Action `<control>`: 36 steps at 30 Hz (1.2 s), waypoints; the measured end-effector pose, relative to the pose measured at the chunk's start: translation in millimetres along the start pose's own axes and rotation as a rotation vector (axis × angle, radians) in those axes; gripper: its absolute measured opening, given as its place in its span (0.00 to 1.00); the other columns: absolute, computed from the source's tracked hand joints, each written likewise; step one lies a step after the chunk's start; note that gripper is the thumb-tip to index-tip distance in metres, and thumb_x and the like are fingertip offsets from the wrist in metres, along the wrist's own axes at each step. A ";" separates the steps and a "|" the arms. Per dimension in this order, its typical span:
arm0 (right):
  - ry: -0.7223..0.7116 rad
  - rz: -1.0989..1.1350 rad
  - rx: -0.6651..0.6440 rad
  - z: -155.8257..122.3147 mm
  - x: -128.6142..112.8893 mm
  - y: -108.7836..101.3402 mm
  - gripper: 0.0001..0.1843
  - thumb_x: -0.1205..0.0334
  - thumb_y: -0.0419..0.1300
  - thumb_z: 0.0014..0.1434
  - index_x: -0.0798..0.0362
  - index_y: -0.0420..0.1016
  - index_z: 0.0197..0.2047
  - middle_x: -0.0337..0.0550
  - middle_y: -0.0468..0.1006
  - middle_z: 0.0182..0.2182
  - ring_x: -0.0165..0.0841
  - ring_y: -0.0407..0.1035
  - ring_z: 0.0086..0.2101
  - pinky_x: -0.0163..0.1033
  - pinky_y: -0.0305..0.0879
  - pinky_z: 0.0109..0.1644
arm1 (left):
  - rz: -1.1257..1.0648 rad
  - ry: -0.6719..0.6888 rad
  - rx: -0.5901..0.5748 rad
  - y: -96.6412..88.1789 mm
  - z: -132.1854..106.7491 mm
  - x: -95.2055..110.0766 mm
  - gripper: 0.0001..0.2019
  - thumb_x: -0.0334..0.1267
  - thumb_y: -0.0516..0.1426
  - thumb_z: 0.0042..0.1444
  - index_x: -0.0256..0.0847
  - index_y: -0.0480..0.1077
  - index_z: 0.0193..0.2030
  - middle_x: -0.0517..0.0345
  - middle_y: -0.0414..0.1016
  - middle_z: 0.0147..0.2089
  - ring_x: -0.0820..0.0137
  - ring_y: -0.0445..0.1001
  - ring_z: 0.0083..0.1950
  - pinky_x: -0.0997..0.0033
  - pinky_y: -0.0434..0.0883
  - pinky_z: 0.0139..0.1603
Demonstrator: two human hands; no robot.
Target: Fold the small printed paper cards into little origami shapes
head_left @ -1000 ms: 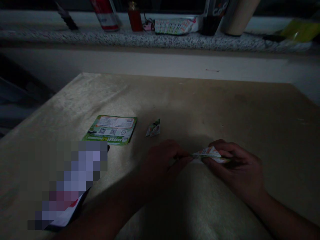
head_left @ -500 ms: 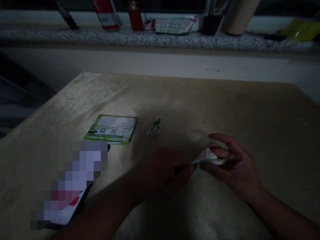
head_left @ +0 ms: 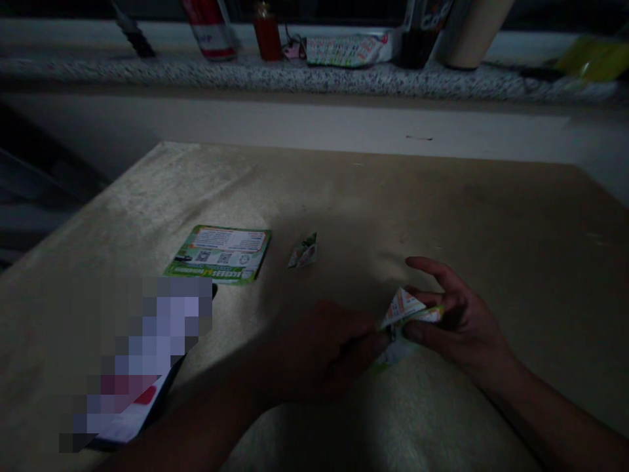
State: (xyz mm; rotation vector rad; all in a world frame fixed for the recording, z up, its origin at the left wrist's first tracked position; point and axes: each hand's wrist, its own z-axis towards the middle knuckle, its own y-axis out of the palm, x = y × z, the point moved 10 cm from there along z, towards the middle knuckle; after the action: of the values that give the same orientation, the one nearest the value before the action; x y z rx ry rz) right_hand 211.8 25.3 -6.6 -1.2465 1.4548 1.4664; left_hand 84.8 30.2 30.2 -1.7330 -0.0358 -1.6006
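Between my two hands is a folded piece of printed paper [head_left: 403, 307], white and green with orange lettering, with one pointed flap standing up. My left hand [head_left: 334, 344] pinches its left side between thumb and fingers. On the right edge, the thumb and some fingers of my right hand [head_left: 457, 314] grip it, while the index finger stretches away from it. Farther back on the table lies a small folded paper shape [head_left: 303, 252] with pointed ends. Left of that is a flat stack of green and white printed leaflets [head_left: 221, 254].
A phone [head_left: 142, 400], partly blurred out, lies at the left of the table [head_left: 314, 190]. On the speckled sill [head_left: 275, 77] behind stand a red can [head_left: 211, 29], a small red bottle [head_left: 268, 34], a dark cola bottle [head_left: 420, 36] and a crumpled printed wrapper [head_left: 346, 50].
The folded paper has turned in my hands, its flap now more upright and a lower part showing beneath. My right index finger has lifted slightly.
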 end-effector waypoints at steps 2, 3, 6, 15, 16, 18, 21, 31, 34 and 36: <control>0.006 -0.002 -0.006 -0.1 0.5 1.1 0.38 0.71 0.72 0.54 0.42 0.62 0.62 0.35 0.85 0.30 0.29 0.78 0.29 0.30 0.74 0.33 | -0.029 -0.020 -0.003 0.9 1.1 -2.4 0.16 0.39 0.50 0.69 0.38 0.62 0.28 0.68 0.58 0.22 0.80 0.58 0.21 0.79 0.53 0.23; 0.009 -0.004 -0.013 -0.3 0.9 2.2 0.38 0.71 0.73 0.54 0.42 0.62 0.62 0.35 0.84 0.30 0.29 0.78 0.29 0.30 0.74 0.33 | -0.048 -0.021 -0.006 1.4 1.8 -2.4 0.16 0.38 0.50 0.68 0.38 0.62 0.27 0.68 0.57 0.22 0.80 0.57 0.21 0.79 0.52 0.22; 0.014 0.000 -0.033 -0.7 1.5 5.5 0.38 0.71 0.72 0.54 0.42 0.62 0.62 0.34 0.84 0.29 0.27 0.77 0.28 0.28 0.72 0.32 | -0.080 -0.013 -0.011 2.4 3.6 -0.2 0.16 0.36 0.49 0.67 0.39 0.59 0.26 0.68 0.55 0.21 0.80 0.55 0.21 0.79 0.51 0.22; 0.060 0.121 -0.086 0.9 3.6 11.6 0.36 0.74 0.72 0.54 0.44 0.63 0.61 0.36 0.86 0.34 0.25 0.79 0.30 0.26 0.73 0.35 | -0.155 -0.006 0.041 2.2 0.5 11.0 0.17 0.38 0.49 0.68 0.39 0.59 0.26 0.68 0.55 0.21 0.80 0.54 0.21 0.78 0.51 0.22; 0.061 0.129 -0.088 1.1 3.7 11.4 0.36 0.74 0.72 0.54 0.44 0.64 0.61 0.37 0.86 0.34 0.25 0.79 0.30 0.26 0.73 0.35 | -0.161 -0.009 0.050 1.8 0.3 10.6 0.17 0.38 0.49 0.68 0.39 0.59 0.26 0.68 0.55 0.21 0.80 0.54 0.21 0.78 0.51 0.22; 0.064 0.135 -0.088 0.9 4.3 10.5 0.37 0.74 0.72 0.54 0.45 0.64 0.61 0.37 0.86 0.33 0.26 0.80 0.30 0.27 0.73 0.35 | -0.165 -0.016 0.053 2.1 0.2 8.9 0.18 0.39 0.50 0.69 0.39 0.59 0.26 0.69 0.54 0.21 0.80 0.54 0.21 0.78 0.51 0.22; 0.070 0.128 -0.077 0.1 5.7 8.0 0.38 0.72 0.73 0.53 0.45 0.63 0.62 0.38 0.86 0.33 0.27 0.80 0.30 0.28 0.74 0.35 | -0.169 -0.047 0.060 1.9 -0.2 1.2 0.19 0.41 0.50 0.69 0.38 0.60 0.26 0.68 0.55 0.21 0.80 0.55 0.20 0.79 0.51 0.21; -0.008 -0.082 0.044 1.0 0.7 -1.1 0.34 0.73 0.72 0.52 0.44 0.65 0.59 0.35 0.85 0.30 0.26 0.77 0.28 0.27 0.72 0.31 | -0.127 -0.235 0.187 -5.7 0.5 -26.4 0.21 0.49 0.55 0.66 0.37 0.65 0.26 0.68 0.58 0.22 0.78 0.56 0.23 0.78 0.51 0.22; -0.031 -0.112 0.114 0.8 -1.2 -7.8 0.32 0.72 0.72 0.52 0.45 0.68 0.57 0.35 0.85 0.31 0.26 0.77 0.27 0.27 0.72 0.30 | -0.095 -0.276 0.205 -5.6 -0.1 -31.9 0.21 0.47 0.55 0.66 0.37 0.66 0.24 0.68 0.56 0.20 0.79 0.55 0.22 0.78 0.50 0.22; -0.041 -0.100 0.139 1.1 -2.6 -11.2 0.30 0.69 0.72 0.53 0.45 0.69 0.56 0.36 0.85 0.32 0.28 0.78 0.28 0.30 0.74 0.33 | -0.120 -0.312 0.216 -6.7 -1.5 -36.9 0.21 0.48 0.55 0.66 0.37 0.68 0.25 0.68 0.56 0.20 0.79 0.54 0.22 0.78 0.50 0.22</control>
State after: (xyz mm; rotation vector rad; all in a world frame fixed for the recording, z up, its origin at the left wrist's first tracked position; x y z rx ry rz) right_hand 223.0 28.0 -7.6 -1.1801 1.4214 1.2947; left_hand 72.3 51.1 1.6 -1.8184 -0.4552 -1.3376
